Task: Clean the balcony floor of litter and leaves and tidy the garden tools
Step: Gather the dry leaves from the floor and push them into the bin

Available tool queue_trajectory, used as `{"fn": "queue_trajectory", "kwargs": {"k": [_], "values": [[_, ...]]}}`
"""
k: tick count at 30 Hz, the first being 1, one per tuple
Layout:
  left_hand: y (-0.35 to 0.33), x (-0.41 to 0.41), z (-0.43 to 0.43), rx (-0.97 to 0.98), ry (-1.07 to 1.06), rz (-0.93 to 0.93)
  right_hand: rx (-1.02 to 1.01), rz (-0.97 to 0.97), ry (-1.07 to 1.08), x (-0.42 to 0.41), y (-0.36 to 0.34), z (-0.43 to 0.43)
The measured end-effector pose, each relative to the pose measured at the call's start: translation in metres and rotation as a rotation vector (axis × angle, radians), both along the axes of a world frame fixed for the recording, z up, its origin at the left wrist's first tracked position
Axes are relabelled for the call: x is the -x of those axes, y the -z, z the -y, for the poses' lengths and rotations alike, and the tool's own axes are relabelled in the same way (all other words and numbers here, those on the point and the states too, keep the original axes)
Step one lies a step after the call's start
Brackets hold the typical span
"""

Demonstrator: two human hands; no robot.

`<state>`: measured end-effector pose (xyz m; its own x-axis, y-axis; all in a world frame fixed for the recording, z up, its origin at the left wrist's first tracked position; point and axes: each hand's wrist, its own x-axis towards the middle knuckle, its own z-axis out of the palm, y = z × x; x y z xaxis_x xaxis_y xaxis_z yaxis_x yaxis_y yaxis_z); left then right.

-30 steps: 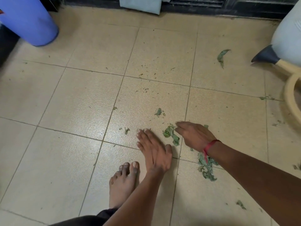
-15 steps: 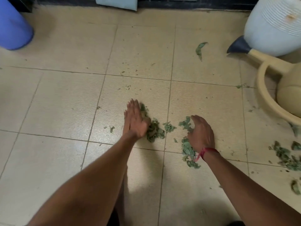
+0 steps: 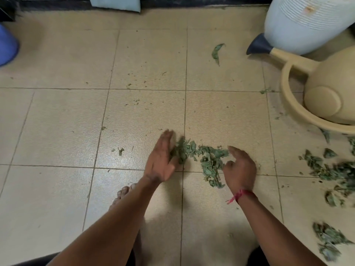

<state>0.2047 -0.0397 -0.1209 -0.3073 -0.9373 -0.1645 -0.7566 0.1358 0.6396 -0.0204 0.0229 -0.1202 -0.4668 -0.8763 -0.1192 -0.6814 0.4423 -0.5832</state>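
Observation:
A small heap of torn green leaves (image 3: 203,156) lies on the beige tiled floor (image 3: 57,131) between my two hands. My left hand (image 3: 161,162) stands on its edge with straight fingers, pressing against the left side of the heap. My right hand (image 3: 239,169), with a red thread at the wrist, is cupped on the heap's right side, fingers loosely bent, holding nothing. More leaves (image 3: 336,171) are scattered to the right, and a single leaf (image 3: 217,52) lies farther back.
A beige watering can (image 3: 322,93) with a dark spout lies at the right, in front of a pale blue-white pot (image 3: 299,22). A blue bucket (image 3: 6,47) stands at the far left. A dark wall base runs along the top. My bare foot (image 3: 123,194) is under my left arm.
Both hands have swept inward, pushing the scattered leaves into one heap between them. The view has shifted right, showing more of the watering can and the leaves at the right.

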Motion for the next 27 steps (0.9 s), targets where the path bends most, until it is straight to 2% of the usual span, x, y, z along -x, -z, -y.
{"fn": "queue_trajectory", "kwargs": {"k": [3, 6, 8, 13, 16, 18, 20, 22, 24, 27], "values": [[0.004, -0.022, 0.011, 0.043, -0.129, 0.207, -0.305, 0.048, 0.133, 0.001, 0.003, -0.023], [0.003, -0.032, 0.023, -0.117, -0.145, 0.359, -0.503, 0.076, 0.058, -0.019, 0.003, -0.036], [0.005, -0.031, 0.028, -0.260, -0.018, 0.379, -0.497, 0.056, 0.031, -0.032, 0.005, -0.034], [0.007, -0.002, 0.029, -0.349, 0.172, 0.316, -0.390, 0.116, -0.030, -0.053, 0.002, 0.001], [0.007, 0.011, 0.025, -0.333, 0.115, 0.170, -0.311, 0.073, -0.114, -0.055, 0.000, 0.009], [0.006, 0.012, 0.026, -0.283, 0.032, 0.105, -0.305, 0.052, -0.095, -0.042, -0.002, 0.005], [0.003, 0.006, 0.031, -0.264, -0.017, 0.142, -0.344, 0.075, -0.055, -0.025, -0.001, 0.001], [-0.001, -0.002, 0.036, -0.338, 0.002, 0.244, -0.384, 0.100, -0.059, -0.009, 0.001, -0.001], [-0.006, -0.006, 0.038, -0.419, 0.089, 0.328, -0.412, 0.099, -0.141, 0.001, 0.003, 0.004], [-0.008, 0.000, 0.035, -0.442, 0.179, 0.394, -0.439, 0.036, -0.328, 0.001, 0.002, 0.021]]}}
